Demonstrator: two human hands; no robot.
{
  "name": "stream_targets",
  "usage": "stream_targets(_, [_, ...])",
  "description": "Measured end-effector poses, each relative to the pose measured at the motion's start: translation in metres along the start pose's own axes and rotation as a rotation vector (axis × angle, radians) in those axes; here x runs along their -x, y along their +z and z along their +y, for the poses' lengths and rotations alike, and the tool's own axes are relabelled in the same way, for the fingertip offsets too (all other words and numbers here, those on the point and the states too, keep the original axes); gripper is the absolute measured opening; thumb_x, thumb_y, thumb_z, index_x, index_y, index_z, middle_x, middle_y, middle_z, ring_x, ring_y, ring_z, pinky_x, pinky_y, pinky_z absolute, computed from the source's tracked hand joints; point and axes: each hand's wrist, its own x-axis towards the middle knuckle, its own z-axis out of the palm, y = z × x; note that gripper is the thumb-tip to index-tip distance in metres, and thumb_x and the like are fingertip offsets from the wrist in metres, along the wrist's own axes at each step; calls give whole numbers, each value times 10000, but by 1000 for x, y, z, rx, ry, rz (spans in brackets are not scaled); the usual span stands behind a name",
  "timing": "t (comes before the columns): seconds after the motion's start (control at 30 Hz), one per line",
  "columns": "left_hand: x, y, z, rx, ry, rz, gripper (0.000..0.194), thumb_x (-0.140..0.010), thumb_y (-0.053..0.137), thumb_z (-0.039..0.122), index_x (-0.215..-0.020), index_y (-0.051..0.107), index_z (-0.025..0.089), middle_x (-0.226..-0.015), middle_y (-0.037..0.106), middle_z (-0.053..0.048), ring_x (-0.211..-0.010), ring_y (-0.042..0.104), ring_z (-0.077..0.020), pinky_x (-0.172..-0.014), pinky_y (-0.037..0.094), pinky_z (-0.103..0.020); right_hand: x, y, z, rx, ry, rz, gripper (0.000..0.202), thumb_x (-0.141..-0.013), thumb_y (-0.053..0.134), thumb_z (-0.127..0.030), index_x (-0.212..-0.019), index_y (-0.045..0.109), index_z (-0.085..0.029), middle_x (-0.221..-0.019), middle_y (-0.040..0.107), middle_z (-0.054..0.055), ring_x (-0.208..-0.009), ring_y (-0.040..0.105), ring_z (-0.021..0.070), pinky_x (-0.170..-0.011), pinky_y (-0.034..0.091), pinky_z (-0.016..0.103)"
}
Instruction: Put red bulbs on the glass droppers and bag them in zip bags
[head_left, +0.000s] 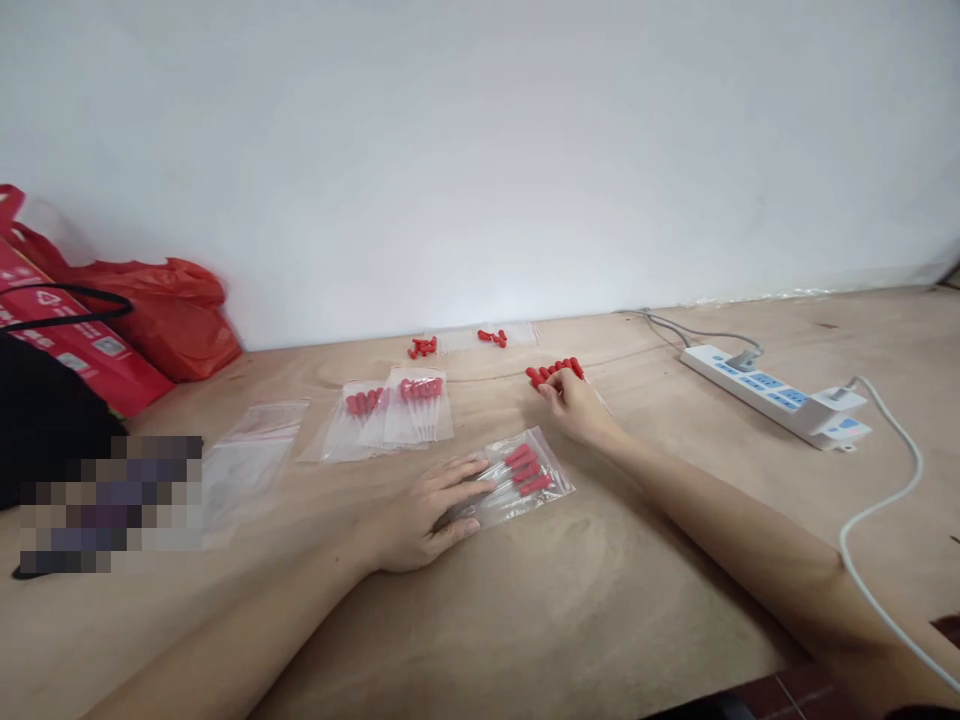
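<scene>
My left hand (431,510) lies with its fingers stretched over the lower left end of a clear zip bag (559,482), pressing it to the table. Inside that bag are several droppers (527,468) with red rubber bulbs and clear stems. Farther back on the right, my right hand (571,400) pinches at a row of loose droppers (564,366), their red bulbs side by side. The fingers are closed at one bulb at the row's near left; the palm covers most of the stems.
Filled dropper bags (426,415) overlap left of centre. Bags without droppers (259,450) lie farther left. Loose red bulbs (424,347) and another bag (457,340) rest by the wall. A power strip (772,395) with cables stands right; a red plastic bag (172,310) and a pixelated item lie left.
</scene>
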Motion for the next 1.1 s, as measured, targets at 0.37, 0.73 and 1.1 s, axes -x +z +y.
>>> stream_targets(0.37, [-1, 1, -1, -31, 0, -12, 458, -878, 383, 343, -1325, 290, 306, -1413, 252, -37, -1286, 228, -260, -1022, 253, -475, 40, -13, 12, -776, 132, 70, 479, -744, 535, -400, -1103, 265, -234, -689, 484, -61, -488, 500, 87, -482, 431, 249])
stream_targets(0.73, [-1, 0, 0, -60, -6, -35, 465, -882, 371, 329, -1335, 279, 277, -1417, 239, -51, -1289, 220, -252, -1023, 253, -465, 47, -6, 12, -959, 262, 50, 484, -672, 590, -475, -959, 278, -243, -646, 524, -80, -480, 529, 87, -468, 460, 246])
stream_targets(1.1, [-2, -1, 2, -63, -12, -33, 457, -883, 365, 331, -1330, 287, 279, -1411, 252, -58, -1286, 226, -254, -1016, 258, -474, 50, -7, 8, -1000, 303, 15, 495, -638, 626, -451, -916, 276, -241, -618, 536, -87, -467, 530, 90, -465, 455, 243])
